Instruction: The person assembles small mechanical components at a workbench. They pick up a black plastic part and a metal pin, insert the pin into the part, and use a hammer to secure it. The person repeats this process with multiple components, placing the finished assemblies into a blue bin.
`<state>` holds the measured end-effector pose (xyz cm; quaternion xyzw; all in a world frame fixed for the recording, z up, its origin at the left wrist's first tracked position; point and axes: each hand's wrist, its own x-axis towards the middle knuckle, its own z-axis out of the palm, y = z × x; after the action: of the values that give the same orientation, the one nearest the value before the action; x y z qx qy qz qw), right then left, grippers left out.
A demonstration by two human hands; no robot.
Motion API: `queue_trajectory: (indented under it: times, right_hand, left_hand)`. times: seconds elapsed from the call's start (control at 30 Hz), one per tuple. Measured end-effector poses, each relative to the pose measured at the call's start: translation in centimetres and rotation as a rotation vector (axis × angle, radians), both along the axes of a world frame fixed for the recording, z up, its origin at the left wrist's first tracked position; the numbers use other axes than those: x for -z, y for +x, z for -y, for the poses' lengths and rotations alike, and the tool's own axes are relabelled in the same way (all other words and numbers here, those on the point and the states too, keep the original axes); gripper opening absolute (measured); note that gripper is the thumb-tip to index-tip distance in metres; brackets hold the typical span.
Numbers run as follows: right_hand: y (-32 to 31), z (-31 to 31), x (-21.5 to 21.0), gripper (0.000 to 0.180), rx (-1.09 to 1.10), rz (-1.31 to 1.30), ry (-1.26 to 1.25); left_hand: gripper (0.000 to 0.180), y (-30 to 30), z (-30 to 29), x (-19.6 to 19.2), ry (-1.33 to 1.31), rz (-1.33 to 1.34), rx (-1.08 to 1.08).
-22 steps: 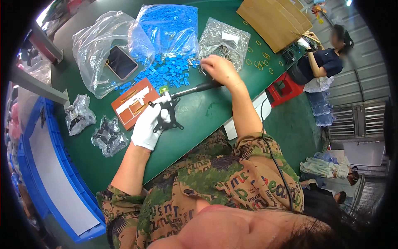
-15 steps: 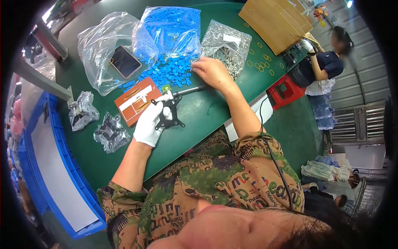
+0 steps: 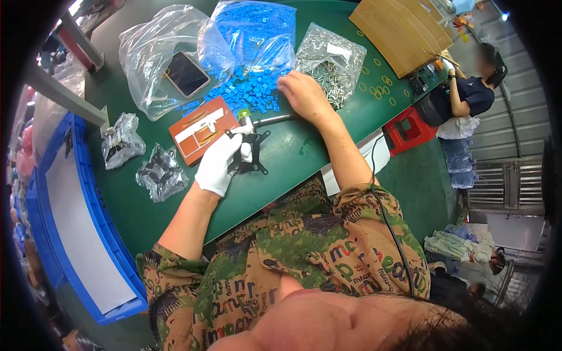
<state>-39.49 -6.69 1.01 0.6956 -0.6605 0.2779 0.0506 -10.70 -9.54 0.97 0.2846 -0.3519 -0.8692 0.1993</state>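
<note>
My left hand [image 3: 219, 164], in a white glove, grips a black cross-shaped metal bracket [image 3: 256, 153] on the green table [image 3: 293, 152]. A screwdriver with a green-tipped handle [image 3: 263, 121] lies just past the bracket. My bare right hand [image 3: 302, 93] rests palm down at the edge of a heap of small blue plastic pieces [image 3: 249, 93], beside a clear bag of silver screws [image 3: 331, 61]; whether its fingers pinch anything I cannot tell. An orange flat box [image 3: 202, 128] sits left of the bracket.
A clear bag with a dark phone [image 3: 186, 74] lies at the back left. Two small bags of black parts [image 3: 161, 172] sit left. A blue crate [image 3: 70, 234] stands at the left edge, a brown cardboard box [image 3: 401, 29] at the back right, a seated person [image 3: 468, 96] and a red stool [image 3: 410, 128] beyond.
My right hand left the screwdriver and moved back to the blue pieces and screw bag. The left hand kept hold of the bracket.
</note>
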Motion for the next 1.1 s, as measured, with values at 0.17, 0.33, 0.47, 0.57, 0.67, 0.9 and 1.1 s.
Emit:
queue_trajectory:
  times: [0.17,0.33,0.47,0.57,0.67,0.9,1.1]
  right_hand:
    - [4.7,-3.3,-4.2,0.01,-0.284,0.793,0.138]
    - [9.3,-5.4,-4.1,0.011,-0.434,0.759,0.271]
    - [10.5,-5.6,-3.4,0.01,-0.426,0.612,0.194]
    - [11.2,-5.7,-3.3,0.009,-0.372,0.554,0.184]
    - [12.2,-5.9,-3.5,0.008,-0.292,0.431,0.127]
    - [12.3,-6.4,-3.6,0.011,-0.242,0.248,0.001]
    - [9.9,-8.3,-2.8,0.019,-0.354,0.562,0.156]
  left_hand:
    - [0.036,0.5,-0.6,-0.4,-0.32,0.109,0.083]
    - [0.03,0.7,-1.0,-1.0,-0.574,0.309,0.141]
    - [0.029,0.8,-1.3,-0.7,-0.662,0.312,0.149]
    - [0.032,0.7,-1.4,-0.5,-0.63,0.352,0.157]
    - [0.033,0.8,-1.7,-0.3,-0.637,0.315,0.136]
    - [0.031,1.4,-1.5,-0.2,-0.613,0.254,0.248]
    - [0.032,1.7,-2.6,-2.6,-0.522,0.155,0.338]
